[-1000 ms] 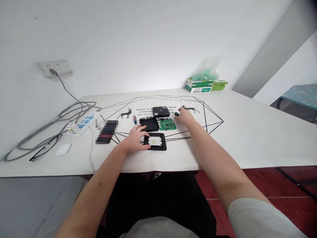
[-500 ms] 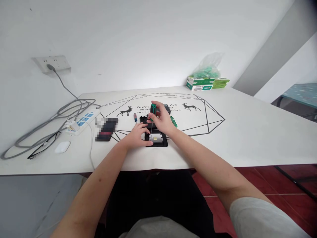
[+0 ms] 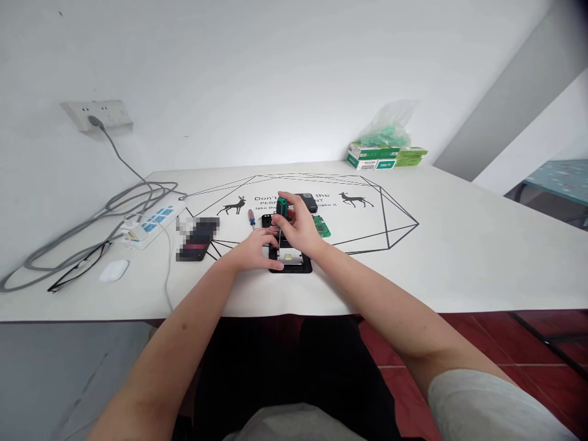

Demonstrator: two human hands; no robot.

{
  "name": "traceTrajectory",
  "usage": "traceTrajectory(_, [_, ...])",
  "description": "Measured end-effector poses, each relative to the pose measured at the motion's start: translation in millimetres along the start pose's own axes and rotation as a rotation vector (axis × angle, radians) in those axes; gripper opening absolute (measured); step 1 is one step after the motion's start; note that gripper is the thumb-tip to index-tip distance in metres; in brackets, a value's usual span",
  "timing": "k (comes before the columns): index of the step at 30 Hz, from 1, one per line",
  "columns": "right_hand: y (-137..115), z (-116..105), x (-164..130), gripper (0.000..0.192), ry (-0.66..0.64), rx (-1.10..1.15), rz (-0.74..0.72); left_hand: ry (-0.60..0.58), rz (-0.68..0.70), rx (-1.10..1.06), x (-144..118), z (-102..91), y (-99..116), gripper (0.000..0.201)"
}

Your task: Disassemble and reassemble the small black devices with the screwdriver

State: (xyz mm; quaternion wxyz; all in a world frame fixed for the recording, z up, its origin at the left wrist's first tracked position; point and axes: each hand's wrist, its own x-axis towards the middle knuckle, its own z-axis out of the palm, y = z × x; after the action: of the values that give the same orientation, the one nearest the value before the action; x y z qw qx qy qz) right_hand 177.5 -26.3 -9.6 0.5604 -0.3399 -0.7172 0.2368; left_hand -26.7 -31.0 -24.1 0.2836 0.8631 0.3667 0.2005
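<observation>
Behind right hand (image 3: pixel 301 229), table (image 3: pixel 459 245) reads "Don't".

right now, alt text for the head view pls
The right hand holds a green-handled screwdriver upright over an open black case, which the left hand steadies on a white table. A green circuit board lies just behind.

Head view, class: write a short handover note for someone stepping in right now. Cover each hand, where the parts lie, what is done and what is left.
Right hand: grips the green-handled screwdriver upright, tip down on the open black plastic case half.
Left hand: rests on that case half's left edge, steadying it.
Parts: green circuit board lies loose just behind; another black case piece farther back; small red-handled screwdriver to the left.
Done: case opened, board out.
Left: screw state under the tip cannot be told.
</observation>
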Motion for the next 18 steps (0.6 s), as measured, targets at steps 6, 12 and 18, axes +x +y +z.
traceTrajectory(6, [2.9, 1.3, 0.4, 0.053, 0.015, -0.029, -0.037, 0.003, -0.015, -0.014, 1.0, -1.0, 1.2, 0.054])
traceTrajectory(12, [3.5, 1.8, 0.8, 0.053, 0.030, -0.019, -0.019, 0.010, -0.004, -0.006, 2.8, -0.7, -1.5, 0.053])
traceTrajectory(18, [6.7, 2.3, 2.6, 0.054, 0.018, -0.033, -0.020, -0.008, -0.019, -0.004, 4.1, -2.2, -2.1, 0.055])
